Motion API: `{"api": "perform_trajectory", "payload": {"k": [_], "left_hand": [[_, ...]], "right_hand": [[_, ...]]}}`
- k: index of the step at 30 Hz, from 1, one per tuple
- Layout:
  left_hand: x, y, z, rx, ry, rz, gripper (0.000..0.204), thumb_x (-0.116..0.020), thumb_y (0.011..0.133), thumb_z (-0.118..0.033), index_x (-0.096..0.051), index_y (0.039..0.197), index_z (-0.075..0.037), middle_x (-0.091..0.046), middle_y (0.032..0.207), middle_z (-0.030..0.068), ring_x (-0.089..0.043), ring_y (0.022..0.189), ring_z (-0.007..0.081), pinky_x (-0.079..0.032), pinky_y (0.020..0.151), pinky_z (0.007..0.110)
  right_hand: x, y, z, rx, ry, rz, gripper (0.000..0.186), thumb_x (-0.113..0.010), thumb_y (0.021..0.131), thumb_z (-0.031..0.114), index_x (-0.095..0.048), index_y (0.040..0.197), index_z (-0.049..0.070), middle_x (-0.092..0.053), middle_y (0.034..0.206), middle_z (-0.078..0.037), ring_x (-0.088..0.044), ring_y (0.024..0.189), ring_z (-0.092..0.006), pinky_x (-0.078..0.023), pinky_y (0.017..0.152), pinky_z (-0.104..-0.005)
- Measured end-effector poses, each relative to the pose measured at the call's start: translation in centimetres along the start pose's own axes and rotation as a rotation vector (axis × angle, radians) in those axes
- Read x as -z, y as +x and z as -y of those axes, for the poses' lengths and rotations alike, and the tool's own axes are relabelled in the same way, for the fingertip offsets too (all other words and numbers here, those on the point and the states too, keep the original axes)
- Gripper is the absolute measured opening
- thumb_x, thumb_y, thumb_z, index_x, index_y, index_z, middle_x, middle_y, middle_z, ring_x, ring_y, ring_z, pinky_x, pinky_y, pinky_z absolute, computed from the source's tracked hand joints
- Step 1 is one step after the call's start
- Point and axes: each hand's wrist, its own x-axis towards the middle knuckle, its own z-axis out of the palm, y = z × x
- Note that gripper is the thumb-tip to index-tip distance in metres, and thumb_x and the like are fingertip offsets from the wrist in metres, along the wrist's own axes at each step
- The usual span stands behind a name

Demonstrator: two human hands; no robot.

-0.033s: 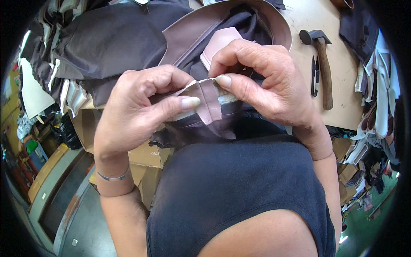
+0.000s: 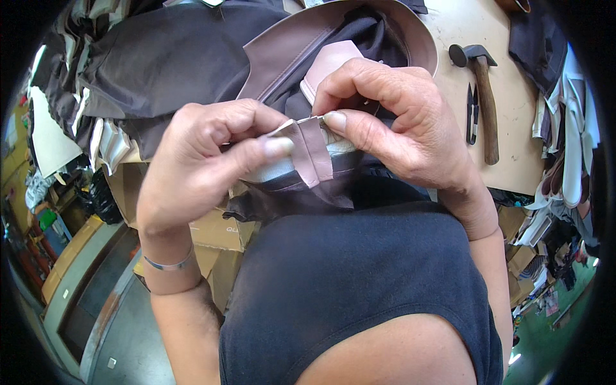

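A partly sewn piece of mauve leather with dark lining [image 2: 289,200] is held up in front of my chest. Across its edge lies a short mauve leather tab [image 2: 312,154] with a seam down its middle. My left hand [image 2: 204,151] pinches the raw edge left of the tab between thumb and forefinger; its thumb is slightly blurred. On the other side, my right hand [image 2: 404,122] grips the top edge at the tab's corner with thumb tip and bent forefinger. Pale backing shows on both sides of the tab. The lower fingers are mostly hidden.
Behind my hands a curved mauve leather panel [image 2: 269,61] and dark fabric [image 2: 167,64] cover the table [image 2: 449,25]. At the right lie a hammer [image 2: 486,102] and dark snips [image 2: 472,115]. Leather pieces hang at the right edge; cardboard boxes [image 2: 218,234] stand below left.
My left hand has shifted slightly left, and its thumb has slid up toward the edge of the leather. The right hand keeps its pinch in the same place.
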Motion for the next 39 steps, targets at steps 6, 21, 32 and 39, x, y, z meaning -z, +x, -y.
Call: {"api": "perform_trajectory", "payload": {"k": [6, 21, 32, 39], "left_hand": [[0.3, 0.5, 1.1, 0.019, -0.361, 0.055, 0.018, -0.061, 0.079, -0.007, -0.061, 0.091, 0.006, -0.060, 0.074, 0.0050, -0.053, 0.064, 0.0054, -0.043, 0.055, 0.018], [-1.5, 0.6, -0.1, -0.129, 0.087, -0.173, 0.036, -0.073, 0.064, -0.004, -0.055, 0.094, 0.005, -0.062, 0.081, 0.0087, -0.060, 0.074, 0.0094, -0.048, 0.067, 0.020], [-1.9, 0.8, 0.1, -0.129, 0.035, -0.247, 0.017, -0.063, 0.074, 0.004, -0.057, 0.090, 0.004, -0.063, 0.081, 0.0096, -0.060, 0.074, 0.0095, -0.049, 0.069, 0.020], [-1.8, 0.9, 0.0, -0.143, 0.065, -0.253, 0.017, -0.064, 0.073, 0.003, -0.057, 0.089, 0.004, -0.063, 0.081, 0.0082, -0.059, 0.075, 0.0086, -0.048, 0.070, 0.019]], "right_hand": [[0.1, 0.3, 0.1, 0.041, -0.060, 0.019, 0.009, -0.055, 0.077, 0.003, -0.057, 0.084, -0.002, -0.057, 0.071, -0.007, -0.056, 0.063, -0.0129, -0.044, 0.058, -0.0230], [1.0, 0.5, -0.4, 0.110, -0.183, 0.067, 0.015, -0.062, 0.075, 0.008, -0.059, 0.087, -0.001, -0.058, 0.070, -0.007, -0.058, 0.063, -0.0130, -0.045, 0.056, -0.0231], [-0.6, -0.1, -0.4, 0.264, -0.559, -0.060, 0.020, -0.062, 0.069, -0.001, -0.056, 0.088, 0.001, -0.055, 0.066, -0.010, -0.058, 0.058, -0.0227, -0.046, 0.052, -0.0303], [-0.8, 0.0, -1.4, 0.337, -0.516, -0.103, 0.025, -0.059, 0.064, -0.006, -0.055, 0.088, 0.000, -0.055, 0.066, -0.010, -0.058, 0.057, -0.0237, -0.048, 0.054, -0.0306]]}}
